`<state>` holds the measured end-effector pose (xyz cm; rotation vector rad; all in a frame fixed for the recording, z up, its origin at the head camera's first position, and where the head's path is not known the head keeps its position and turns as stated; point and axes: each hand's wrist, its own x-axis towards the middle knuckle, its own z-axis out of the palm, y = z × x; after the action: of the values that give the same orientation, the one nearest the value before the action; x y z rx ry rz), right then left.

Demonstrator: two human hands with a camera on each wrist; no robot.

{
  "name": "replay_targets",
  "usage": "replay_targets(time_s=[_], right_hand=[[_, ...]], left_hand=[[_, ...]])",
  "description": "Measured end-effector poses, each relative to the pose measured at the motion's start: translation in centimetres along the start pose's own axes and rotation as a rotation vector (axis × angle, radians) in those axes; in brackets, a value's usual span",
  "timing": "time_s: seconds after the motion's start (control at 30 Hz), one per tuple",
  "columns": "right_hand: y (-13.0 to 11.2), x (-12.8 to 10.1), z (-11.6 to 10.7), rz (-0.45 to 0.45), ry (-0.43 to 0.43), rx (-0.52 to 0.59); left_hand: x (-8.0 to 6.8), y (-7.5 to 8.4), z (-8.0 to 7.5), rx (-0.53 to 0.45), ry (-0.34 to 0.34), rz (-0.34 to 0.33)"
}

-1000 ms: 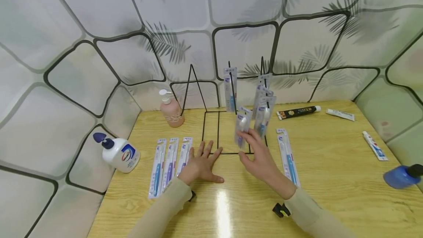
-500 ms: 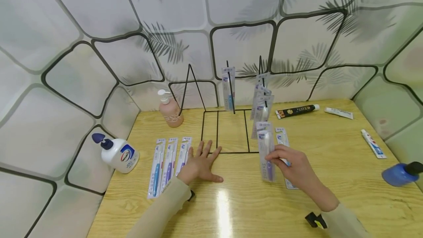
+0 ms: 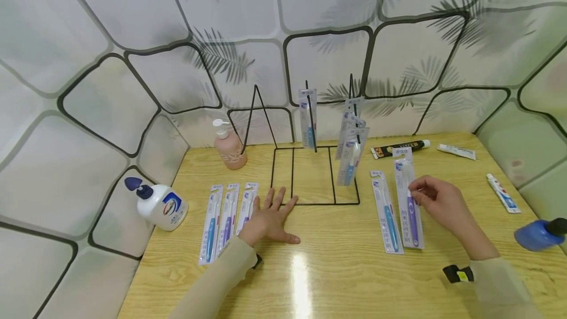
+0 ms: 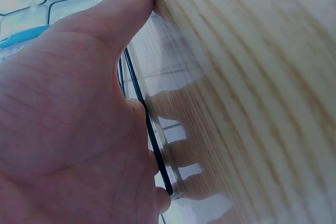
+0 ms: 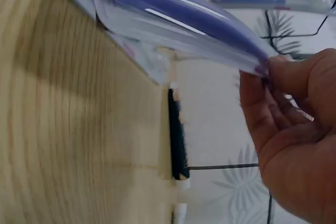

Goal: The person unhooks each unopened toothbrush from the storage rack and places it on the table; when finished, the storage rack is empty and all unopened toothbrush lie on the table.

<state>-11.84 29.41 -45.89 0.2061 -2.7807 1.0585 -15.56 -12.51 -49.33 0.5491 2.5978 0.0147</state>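
Wooden worktop (image 3: 336, 265): purple toothbrush pack (image 3: 409, 206) held just beside a blue one (image 3: 386, 212).
Right hand (image 3: 438, 203) pinches it in a closed grip, long axis running away from the person, header card far; left hand (image 3: 267, 220) rests flat, fingers spread.

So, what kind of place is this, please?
Probably a mock shop display on a wooden table: packaged toothbrushes hang on a wire rack, with toothpaste tubes and soap bottles beside it.

Pink pump btl (image 3: 229, 147) + white btl (image 3: 160, 206) at left; black tube (image 3: 400, 149), blue btl (image 3: 539, 235) at right.
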Motion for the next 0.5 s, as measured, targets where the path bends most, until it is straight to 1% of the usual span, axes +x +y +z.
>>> replay_targets(time_s=[0.07, 0.1, 0.23, 0.37, 0.5], right_hand=[[0.9, 0.8, 0.0, 0.076, -0.077, -0.003], [1.4, 1.1, 0.2, 0.099, -0.112, -0.002], [2.5, 2.1, 1.1, 0.16, -0.235, 0.006], [3.0, 2.5, 1.8, 0.19, -0.289, -0.009], [3.2, 2.8, 2.2, 0.186, -0.305, -0.035]], left_hand=[[0.0, 0.0, 0.0, 0.0, 0.0, 0.0], [0.0, 0.0, 0.0, 0.0, -0.001, 0.0], [0.1, 0.0, 0.1, 0.013, -0.002, 0.0], [0.1, 0.1, 0.0, 0.021, -0.002, -0.002], [0.0, 0.1, -0.1, 0.012, -0.005, -0.008]])
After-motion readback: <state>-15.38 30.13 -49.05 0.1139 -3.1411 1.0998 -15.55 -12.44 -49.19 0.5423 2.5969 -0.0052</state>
